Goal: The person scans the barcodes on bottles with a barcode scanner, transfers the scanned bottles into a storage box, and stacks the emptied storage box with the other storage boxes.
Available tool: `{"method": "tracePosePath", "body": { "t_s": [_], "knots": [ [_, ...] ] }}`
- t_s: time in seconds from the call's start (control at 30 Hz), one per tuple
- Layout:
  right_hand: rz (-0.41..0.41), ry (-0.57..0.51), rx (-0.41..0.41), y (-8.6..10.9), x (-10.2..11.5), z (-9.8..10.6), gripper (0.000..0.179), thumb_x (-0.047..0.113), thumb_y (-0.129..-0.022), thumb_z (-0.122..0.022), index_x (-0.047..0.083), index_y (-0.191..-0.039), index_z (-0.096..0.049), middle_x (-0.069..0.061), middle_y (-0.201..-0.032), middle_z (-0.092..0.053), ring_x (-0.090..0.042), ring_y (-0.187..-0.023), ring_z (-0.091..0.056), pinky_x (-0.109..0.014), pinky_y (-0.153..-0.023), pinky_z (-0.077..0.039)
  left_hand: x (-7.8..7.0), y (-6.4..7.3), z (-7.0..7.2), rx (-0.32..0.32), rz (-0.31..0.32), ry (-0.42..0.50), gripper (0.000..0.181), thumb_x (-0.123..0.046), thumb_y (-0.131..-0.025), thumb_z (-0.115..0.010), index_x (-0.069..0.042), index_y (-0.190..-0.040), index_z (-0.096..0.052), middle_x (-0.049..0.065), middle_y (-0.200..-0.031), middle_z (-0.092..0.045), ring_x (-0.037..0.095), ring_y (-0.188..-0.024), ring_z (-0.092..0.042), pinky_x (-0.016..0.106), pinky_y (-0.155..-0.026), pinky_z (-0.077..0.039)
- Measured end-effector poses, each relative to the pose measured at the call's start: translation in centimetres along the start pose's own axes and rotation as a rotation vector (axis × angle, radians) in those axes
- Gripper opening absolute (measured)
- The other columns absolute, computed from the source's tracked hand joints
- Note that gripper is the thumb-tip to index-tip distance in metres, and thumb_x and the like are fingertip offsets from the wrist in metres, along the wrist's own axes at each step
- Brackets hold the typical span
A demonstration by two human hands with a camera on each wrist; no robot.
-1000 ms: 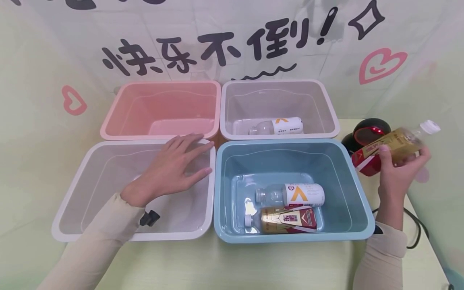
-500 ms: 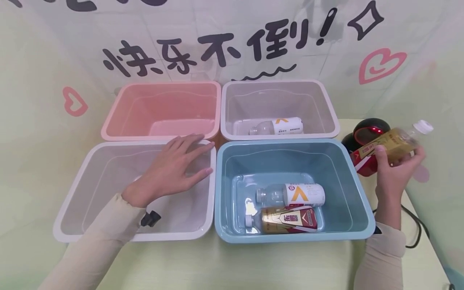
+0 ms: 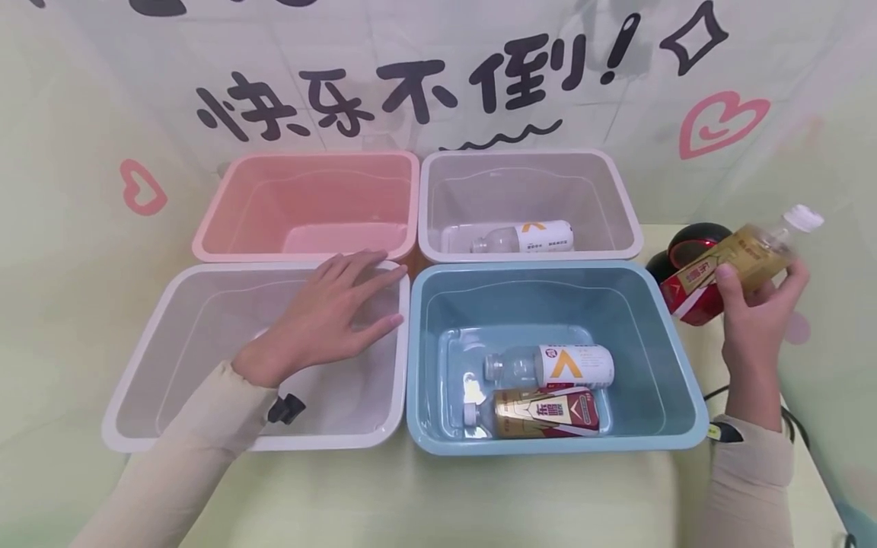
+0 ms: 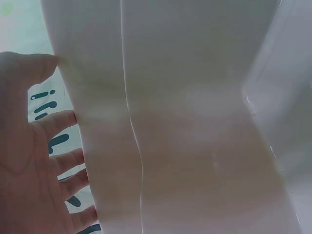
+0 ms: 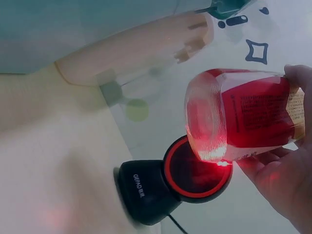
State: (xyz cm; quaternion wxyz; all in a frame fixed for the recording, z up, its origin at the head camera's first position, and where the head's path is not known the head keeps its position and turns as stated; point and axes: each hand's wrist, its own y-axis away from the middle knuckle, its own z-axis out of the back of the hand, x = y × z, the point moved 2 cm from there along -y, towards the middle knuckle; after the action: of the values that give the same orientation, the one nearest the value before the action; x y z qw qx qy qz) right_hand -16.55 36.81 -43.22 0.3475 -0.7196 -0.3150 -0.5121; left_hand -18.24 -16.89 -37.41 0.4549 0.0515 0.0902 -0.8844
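My right hand [image 3: 757,327] grips a plastic bottle [image 3: 736,266] with a gold and red label and a white cap. The bottle tilts, cap up to the right. In the right wrist view, its red-lit base [image 5: 202,122] hangs in front of a black barcode scanner [image 5: 144,190] with a glowing red ring. My left hand [image 3: 318,323] lies over the front left pale grey bin [image 3: 393,411], its fingertips touching the rim near the back right corner. Its fingers are spread and hold nothing, as the left wrist view also shows.
A blue bin [image 3: 425,441] contains a white-labelled bottle [image 3: 575,365] and a gold-and-red bottle [image 3: 548,413]. Behind stand a pink bin [image 3: 308,190] and a grey-mauve bin [image 3: 527,186] with another white-labelled bottle [image 3: 544,237]. A black cable [image 3: 795,426] runs along the right.
The gripped bottle shifted slightly left, then rose a little, its cap end higher now. My right forearm swung slightly right. The left hand stays on the rim.
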Motion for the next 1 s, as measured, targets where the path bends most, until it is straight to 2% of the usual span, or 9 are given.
{"method": "tracePosePath", "body": {
  "t_s": [0.13,0.27,0.33,0.53,0.73,0.87,1.0],
  "knots": [
    [-0.019,0.054,0.066,-0.5,1.0,-0.4,0.075,0.011,-0.093,-0.075,0.026,-0.154,-0.034,-0.008,-0.147,-0.059,-0.026,-0.133,-0.056,-0.032,-0.117,-0.050,-0.1,-0.1,0.0,0.004,-0.004,0.004,0.069,-0.061,-0.099,-0.059,-0.028,-0.159,-0.049,0.010,-0.169,-0.040,0.035,-0.156,-0.037,0.062,-0.129,-0.030],
    [0.014,0.065,0.134,-1.1,2.2,-0.9,0.075,0.011,-0.092,-0.075,0.024,-0.154,-0.035,-0.009,-0.143,-0.061,-0.026,-0.128,-0.058,-0.023,-0.099,-0.058,-0.2,-0.1,0.0,0.009,-0.006,0.008,0.069,-0.061,-0.099,-0.059,-0.027,-0.159,-0.050,0.010,-0.169,-0.040,0.036,-0.156,-0.037,0.062,-0.129,-0.030],
    [0.040,0.060,0.169,-1.5,2.8,-1.3,0.074,0.010,-0.092,-0.075,0.022,-0.153,-0.036,-0.010,-0.143,-0.062,-0.026,-0.127,-0.059,-0.022,-0.095,-0.058,-0.2,-0.2,0.0,0.010,-0.004,0.008,0.070,-0.061,-0.099,-0.059,-0.027,-0.159,-0.050,0.010,-0.169,-0.040,0.036,-0.156,-0.037,0.062,-0.129,-0.030],
    [0.116,0.084,0.322,-2.5,4.2,-2.9,0.075,0.007,-0.091,-0.075,0.017,-0.154,-0.036,-0.011,-0.146,-0.058,-0.025,-0.130,-0.056,-0.022,-0.097,-0.056,-0.1,-0.2,-0.2,0.013,0.001,0.011,0.070,-0.062,-0.099,-0.059,-0.028,-0.160,-0.049,0.009,-0.169,-0.039,0.035,-0.155,-0.038,0.061,-0.128,-0.030],
    [0.143,0.206,0.474,-3.1,5.7,-4.7,0.073,0.007,-0.096,-0.066,0.020,-0.158,-0.031,-0.006,-0.150,-0.052,-0.023,-0.134,-0.050,-0.022,-0.101,-0.052,0.0,-0.1,-0.2,0.009,0.008,0.013,0.069,-0.061,-0.099,-0.059,-0.029,-0.160,-0.049,0.009,-0.169,-0.040,0.035,-0.155,-0.038,0.062,-0.128,-0.030],
    [0.181,0.249,0.539,-3.5,6.8,-6.2,0.071,0.008,-0.096,-0.062,0.018,-0.159,-0.031,-0.005,-0.152,-0.048,-0.022,-0.136,-0.046,-0.026,-0.100,-0.048,0.0,0.0,-0.1,0.004,0.007,0.010,0.069,-0.061,-0.099,-0.059,-0.029,-0.159,-0.049,0.009,-0.168,-0.040,0.035,-0.155,-0.038,0.062,-0.128,-0.031],
    [0.207,0.351,0.568,-3.8,7.9,-7.7,0.070,0.010,-0.096,-0.059,0.021,-0.160,-0.031,-0.001,-0.154,-0.046,-0.020,-0.138,-0.043,-0.028,-0.098,-0.045,0.0,0.0,-0.1,-0.001,0.000,0.006,0.069,-0.062,-0.099,-0.059,-0.028,-0.159,-0.050,0.009,-0.168,-0.041,0.035,-0.154,-0.039,0.062,-0.128,-0.031]
  ]
}}
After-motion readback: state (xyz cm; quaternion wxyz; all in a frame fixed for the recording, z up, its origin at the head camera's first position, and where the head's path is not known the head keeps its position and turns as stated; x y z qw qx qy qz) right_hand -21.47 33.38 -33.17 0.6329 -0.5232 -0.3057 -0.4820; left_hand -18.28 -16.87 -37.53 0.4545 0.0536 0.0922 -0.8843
